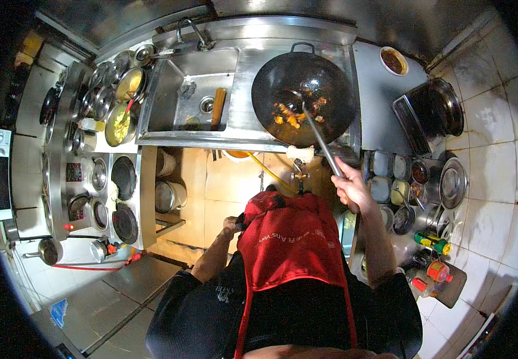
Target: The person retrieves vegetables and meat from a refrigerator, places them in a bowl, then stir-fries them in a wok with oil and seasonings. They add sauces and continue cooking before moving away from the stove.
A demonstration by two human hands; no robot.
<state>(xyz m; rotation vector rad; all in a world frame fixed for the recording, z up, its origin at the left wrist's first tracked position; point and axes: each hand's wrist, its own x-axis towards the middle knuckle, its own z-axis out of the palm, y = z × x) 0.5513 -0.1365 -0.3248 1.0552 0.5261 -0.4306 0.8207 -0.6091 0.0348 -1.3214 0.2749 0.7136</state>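
My right hand is closed around the long metal handle of a wok ladle. The ladle's head is down inside a large black wok that sits on the steel range. Orange and yellow pieces of food lie in the wok around the ladle head, with red and dark bits on the wall. My left hand is low, beside my red apron, next to something dark at the apron's edge. Its fingers are partly hidden, so I cannot tell whether it grips anything.
Left of the wok is a steel sink with a wooden-coloured brush in it. Metal bowls with yellow food stand farther left. Seasoning containers and bottles line the right side. A gas valve sits below the range.
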